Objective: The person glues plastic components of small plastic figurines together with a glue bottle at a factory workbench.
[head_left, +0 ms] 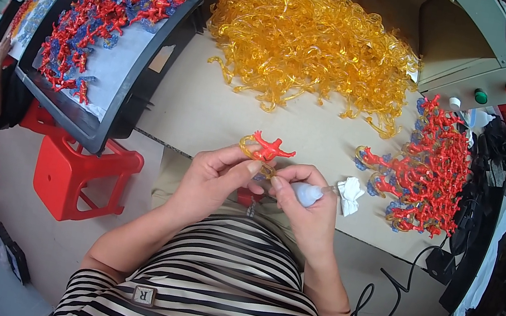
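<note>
My left hand is closed, thumb against fingers, on a small red plastic figure with outstretched arms. A clear amber curled piece shows on the figure's left side, partly behind my fingers. My right hand wraps round a small whitish squeeze bottle. Its thumb and fingertips meet close to the figure's lower end; whether they also pinch part of it is hidden. Both hands are close together in front of my body, at the table's near edge.
A heap of clear amber curled pieces covers the table's back. At right lie many red figures with amber and blue parts, beside a crumpled white tissue. A black tray of red-and-blue figures stands left, above a red stool.
</note>
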### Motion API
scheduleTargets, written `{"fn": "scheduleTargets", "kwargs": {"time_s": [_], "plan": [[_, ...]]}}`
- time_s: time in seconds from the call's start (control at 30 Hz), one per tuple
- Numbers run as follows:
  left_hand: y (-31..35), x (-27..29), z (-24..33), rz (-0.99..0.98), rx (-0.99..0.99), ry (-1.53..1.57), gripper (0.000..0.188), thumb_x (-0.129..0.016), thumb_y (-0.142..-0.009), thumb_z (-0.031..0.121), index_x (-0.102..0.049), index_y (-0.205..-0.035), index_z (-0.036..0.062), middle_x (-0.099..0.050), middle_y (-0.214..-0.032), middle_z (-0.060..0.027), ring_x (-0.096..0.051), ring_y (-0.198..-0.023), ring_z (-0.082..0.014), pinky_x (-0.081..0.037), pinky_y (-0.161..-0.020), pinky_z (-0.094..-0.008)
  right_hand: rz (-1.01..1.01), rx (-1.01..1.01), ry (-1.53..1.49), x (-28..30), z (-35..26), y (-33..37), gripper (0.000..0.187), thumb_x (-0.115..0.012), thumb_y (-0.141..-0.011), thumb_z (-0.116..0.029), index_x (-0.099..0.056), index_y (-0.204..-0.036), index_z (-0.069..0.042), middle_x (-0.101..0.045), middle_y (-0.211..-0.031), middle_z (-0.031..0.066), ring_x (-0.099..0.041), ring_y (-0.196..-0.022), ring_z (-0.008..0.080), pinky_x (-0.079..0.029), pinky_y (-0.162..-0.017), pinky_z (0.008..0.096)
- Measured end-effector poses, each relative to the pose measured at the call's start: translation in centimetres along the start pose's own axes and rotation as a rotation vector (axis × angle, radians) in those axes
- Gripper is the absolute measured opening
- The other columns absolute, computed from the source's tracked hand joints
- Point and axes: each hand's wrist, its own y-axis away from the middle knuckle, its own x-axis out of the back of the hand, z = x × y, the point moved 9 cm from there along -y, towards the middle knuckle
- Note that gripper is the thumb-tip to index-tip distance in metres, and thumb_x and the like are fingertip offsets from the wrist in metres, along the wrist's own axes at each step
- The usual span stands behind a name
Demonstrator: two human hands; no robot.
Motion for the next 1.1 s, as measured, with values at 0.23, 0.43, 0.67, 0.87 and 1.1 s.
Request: {"fn": "scheduleTargets", "kwargs": {"time_s": [0.23, 0.43, 0.67, 0.87, 1.1], "plan": [[0.4, -0.8, 1.6, -0.034, -0.165, -0.117, 0.026, -0.049, -0.089, 0.005, -0.054, -0.114, -0.0008, -0.055, -0.110, -0.0085, -0.057, -0.092, -0.0130, -0.052, -0.079, -0.0262, 0.090, 0.297, 0.081, 0.9, -2.1, 0.4, 0.024, -0.060, -0.080, 0.001, -0.050, -0.101, -0.001, -0.054, -0.091, 0.0036, -0.054, -0.074, 0.0073, -0.044, -0.065, 0.0194], [0.7, -0.6, 1.9, -0.022, -0.233, -0.177, 0.027, -0.052, -0.087, 0.003, -0.055, -0.113, -0.0013, -0.056, -0.106, -0.0098, -0.058, -0.089, -0.0132, -0.051, -0.077, -0.0257, 0.048, 0.434, 0.253, 0.4, -4.6, 0.6, 0.035, -0.060, -0.080, 0.000, -0.045, -0.111, -0.001, -0.050, -0.104, 0.0091, -0.056, -0.077, 0.0101, -0.045, -0.067, 0.0201], [2.1, -1.1, 5.6, 0.068, -0.663, -0.829, 0.038, -0.060, -0.075, -0.002, -0.056, -0.113, 0.0014, -0.056, -0.098, -0.0128, -0.060, -0.082, -0.0201, -0.050, -0.069, -0.0278, 0.026, 0.189, 0.115, 1.5, -3.4, 0.6, 0.034, -0.061, -0.083, -0.007, -0.045, -0.112, -0.001, -0.056, -0.092, 0.0075, -0.055, -0.071, 0.0075, -0.045, -0.063, 0.0194], [2.2, -2.0, 6.3, 0.019, -0.753, -1.015, 0.042, -0.062, -0.073, -0.001, -0.056, -0.114, 0.0026, -0.057, -0.096, -0.0110, -0.059, -0.082, -0.0219, -0.050, -0.069, -0.0290, -0.034, -0.028, -0.019, 0.4, -0.9, 0.1, 0.033, -0.061, -0.083, -0.007, -0.047, -0.113, -0.002, -0.057, -0.085, 0.0043, -0.053, -0.072, 0.0075, -0.043, -0.064, 0.0201], [2.1, -2.0, 6.4, -0.052, -0.679, -0.883, 0.040, -0.062, -0.074, 0.001, -0.056, -0.114, 0.0021, -0.057, -0.096, -0.0112, -0.059, -0.082, -0.0222, -0.050, -0.070, -0.0287, -0.023, 0.461, 0.436, -0.5, -4.6, -0.1, 0.031, -0.063, -0.078, -0.003, -0.057, -0.109, -0.004, -0.056, -0.085, 0.0062, -0.056, -0.074, 0.0138, -0.045, -0.068, 0.0245]]}}
